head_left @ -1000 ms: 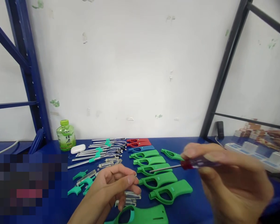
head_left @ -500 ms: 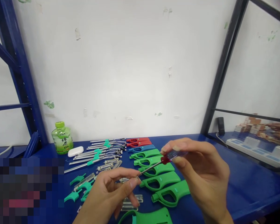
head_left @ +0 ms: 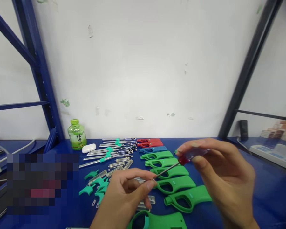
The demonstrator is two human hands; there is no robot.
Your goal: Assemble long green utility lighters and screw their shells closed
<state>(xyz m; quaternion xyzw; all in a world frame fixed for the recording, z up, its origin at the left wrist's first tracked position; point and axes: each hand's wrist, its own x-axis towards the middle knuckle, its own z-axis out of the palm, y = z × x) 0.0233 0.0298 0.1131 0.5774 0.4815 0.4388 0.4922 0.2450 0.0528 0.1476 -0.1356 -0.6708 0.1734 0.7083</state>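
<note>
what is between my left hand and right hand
In the head view, the screwdriver spans the gap: the right hand holds its red handle, its tip meets a clear part in the left hand. Green handle shells lie on the table below.

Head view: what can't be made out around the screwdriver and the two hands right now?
All in the head view:
- Screwdriver tip: hidden behind the left hand fingertips.
- Small part pinched there: mostly covered by those fingers, type unclear.
- Screwdriver handle: blurred inside the right hand.
- Nearest green shell: cut off by the bottom edge.
- Table, left side: masked by a pixelated patch.
</note>
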